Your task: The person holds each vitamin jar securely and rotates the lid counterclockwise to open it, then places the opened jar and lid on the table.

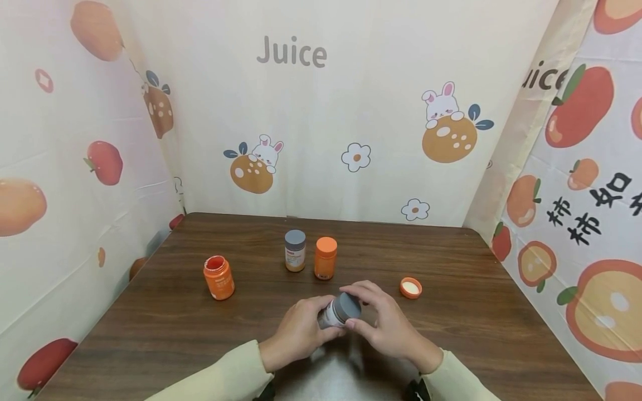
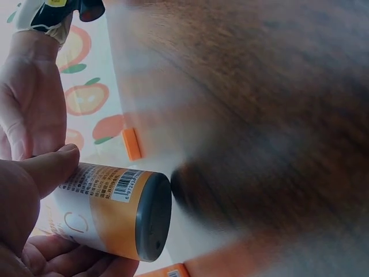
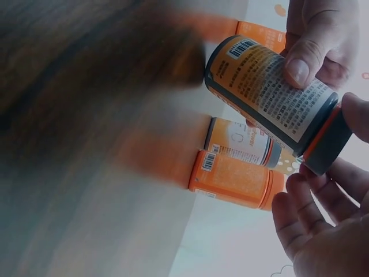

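Note:
A jar with a grey lid and a white and orange label (image 1: 331, 316) is tilted between the two hands near the table's front. My left hand (image 1: 300, 328) grips its body, thumb on one side and fingers on the other, as the left wrist view also shows around the jar (image 2: 109, 208). The right hand (image 1: 390, 324) holds the grey lid (image 3: 327, 144) between thumb and fingers. In the right wrist view the left thumb lies across the label of the jar (image 3: 268, 86).
Behind the hands stand a grey-lidded jar (image 1: 295, 252) and a closed orange jar (image 1: 326, 259). An uncapped orange jar (image 1: 219, 278) is at the left. To the right an orange cap (image 1: 411, 288) lies inside up on the brown table (image 1: 476, 334).

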Action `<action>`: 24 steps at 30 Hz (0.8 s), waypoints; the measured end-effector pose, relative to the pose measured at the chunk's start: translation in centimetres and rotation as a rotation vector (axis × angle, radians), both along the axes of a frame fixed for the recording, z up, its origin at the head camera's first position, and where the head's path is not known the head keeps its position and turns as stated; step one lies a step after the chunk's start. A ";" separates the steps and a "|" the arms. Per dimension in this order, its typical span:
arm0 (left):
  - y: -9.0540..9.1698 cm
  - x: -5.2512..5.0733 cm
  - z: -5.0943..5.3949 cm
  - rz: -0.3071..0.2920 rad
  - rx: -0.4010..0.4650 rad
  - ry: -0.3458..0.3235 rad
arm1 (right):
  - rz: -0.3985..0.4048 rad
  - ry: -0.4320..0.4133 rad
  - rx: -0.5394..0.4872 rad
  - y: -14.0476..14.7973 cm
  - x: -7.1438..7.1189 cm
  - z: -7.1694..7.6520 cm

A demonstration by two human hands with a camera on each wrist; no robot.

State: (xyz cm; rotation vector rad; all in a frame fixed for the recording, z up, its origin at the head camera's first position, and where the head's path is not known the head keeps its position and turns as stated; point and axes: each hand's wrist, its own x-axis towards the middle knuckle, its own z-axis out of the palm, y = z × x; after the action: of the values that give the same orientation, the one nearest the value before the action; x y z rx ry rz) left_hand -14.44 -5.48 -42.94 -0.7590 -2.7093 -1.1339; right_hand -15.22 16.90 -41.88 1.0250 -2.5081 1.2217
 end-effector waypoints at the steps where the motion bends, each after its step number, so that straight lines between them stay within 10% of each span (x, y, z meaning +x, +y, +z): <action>1: 0.0 0.0 0.0 0.000 0.002 0.003 | 0.004 -0.010 0.009 0.0 0.0 0.0; 14: 0.0 0.0 0.0 0.001 0.011 0.002 | 0.054 0.005 0.047 0.1 0.1 0.7; 24: 0.0 -0.1 0.0 -0.003 0.016 -0.010 | -0.150 0.047 0.032 -0.6 0.0 0.8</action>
State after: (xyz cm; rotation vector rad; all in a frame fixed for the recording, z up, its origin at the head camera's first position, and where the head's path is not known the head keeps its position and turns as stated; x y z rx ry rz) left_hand -14.53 -5.43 -42.90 -0.7572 -2.7048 -1.1626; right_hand -15.26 16.33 -41.06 0.8440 -2.5241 1.1054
